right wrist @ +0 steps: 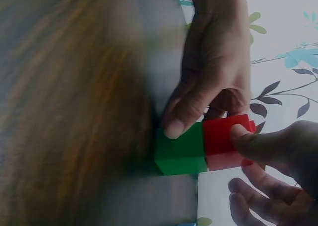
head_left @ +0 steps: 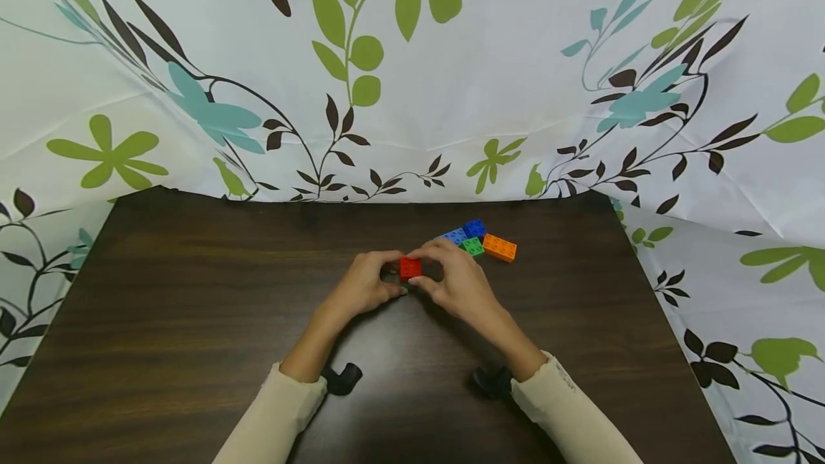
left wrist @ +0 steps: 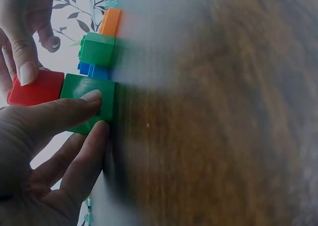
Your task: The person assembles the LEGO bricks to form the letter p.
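Note:
A red toy brick sits on top of a green toy brick, which stands on the table; the head view hides most of the green one. My left hand grips the green brick low down, thumb on one side and fingers on the other. Above it, my right hand pinches the red brick between thumb and fingers. In the right wrist view the two bricks touch, one directly over the other. Whether their studs are fully pressed together I cannot tell.
Just beyond my right hand lie an orange brick, a smaller green brick, a dark blue brick and a lighter blue brick. A leaf-patterned cloth hangs behind the dark wooden table.

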The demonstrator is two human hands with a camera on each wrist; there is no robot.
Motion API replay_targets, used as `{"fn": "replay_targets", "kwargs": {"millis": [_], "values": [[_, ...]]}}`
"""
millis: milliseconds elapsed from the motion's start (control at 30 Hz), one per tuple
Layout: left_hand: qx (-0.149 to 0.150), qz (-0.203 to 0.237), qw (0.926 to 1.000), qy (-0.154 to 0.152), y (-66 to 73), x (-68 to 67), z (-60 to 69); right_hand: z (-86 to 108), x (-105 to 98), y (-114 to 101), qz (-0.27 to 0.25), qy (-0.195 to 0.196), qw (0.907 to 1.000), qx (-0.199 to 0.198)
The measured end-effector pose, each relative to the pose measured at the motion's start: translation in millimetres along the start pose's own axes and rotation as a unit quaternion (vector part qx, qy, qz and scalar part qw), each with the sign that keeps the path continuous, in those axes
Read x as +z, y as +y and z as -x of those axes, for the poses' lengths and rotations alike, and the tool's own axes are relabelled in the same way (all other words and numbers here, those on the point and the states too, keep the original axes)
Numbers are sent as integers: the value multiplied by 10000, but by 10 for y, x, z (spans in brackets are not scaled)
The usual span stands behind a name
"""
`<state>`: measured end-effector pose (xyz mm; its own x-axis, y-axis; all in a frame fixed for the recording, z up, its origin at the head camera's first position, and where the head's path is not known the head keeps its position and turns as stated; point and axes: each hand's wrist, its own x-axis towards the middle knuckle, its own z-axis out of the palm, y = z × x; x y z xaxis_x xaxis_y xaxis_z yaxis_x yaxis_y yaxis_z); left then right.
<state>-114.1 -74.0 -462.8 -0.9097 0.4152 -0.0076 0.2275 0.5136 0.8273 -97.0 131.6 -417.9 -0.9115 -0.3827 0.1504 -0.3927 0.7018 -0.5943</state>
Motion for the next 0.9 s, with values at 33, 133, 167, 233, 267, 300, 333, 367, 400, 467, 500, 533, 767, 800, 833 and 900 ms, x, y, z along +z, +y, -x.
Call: {"fn": "replay_targets", "kwargs": {"millis": [33, 133, 167, 233, 267, 300, 333, 367, 400, 467, 500, 533, 767, 800, 833, 900], "values": [[5, -11, 10000, 15, 0, 2, 0, -6, -5, -5, 2, -44, 10000, 37], [38, -4, 10000, 42, -8, 5, 3, -19, -9, -12, 3, -117, 9998, 160], [66, 7, 10000, 57, -15, 6, 3, -22, -8, -10, -4, -125, 9998, 184], [102, 34, 9999, 85, -31, 4, 2, -29, -1, -4, -42, -133, 9997, 215], [116, 58, 9999, 92, -42, 3, -1, -32, 6, 2, -68, -122, 9997, 223], [113, 101, 9998, 88, -48, -2, -2, -36, 13, 9, -98, -103, 9996, 227], [124, 126, 9998, 94, -62, -3, -8, -39, 22, 15, -138, -77, 9996, 231], [121, 149, 9998, 93, -75, -6, -13, -44, 33, 25, -189, -46, 9995, 230], [100, 176, 9998, 91, -86, -10, -18, -50, 46, 35, -253, -12, 9994, 237], [71, 224, 9997, 90, -97, -21, -23, -57, 67, 45, -346, 66, 9991, 241], [52, 245, 9996, 93, -102, -25, -26, -61, 75, 45, -390, 95, 9989, 253], [38, 242, 9996, 101, -111, -25, -32, -66, 82, 46, -434, 110, 9986, 275], [-43, 127, 9996, 246, -91, -21, -26, -79, 28, 86, -437, -127, 9987, 242], [-49, 110, 9996, 268, -88, -19, -23, -76, 6, 98, -435, -141, 9986, 248], [-55, 99, 9995, 291, -90, -17, -22, -71, -16, 111, -434, -121, 9986, 277], [-39, 62, 9994, 331, -103, -12, -22, -56, -68, 134, -420, -15, 9982, 424]]}}
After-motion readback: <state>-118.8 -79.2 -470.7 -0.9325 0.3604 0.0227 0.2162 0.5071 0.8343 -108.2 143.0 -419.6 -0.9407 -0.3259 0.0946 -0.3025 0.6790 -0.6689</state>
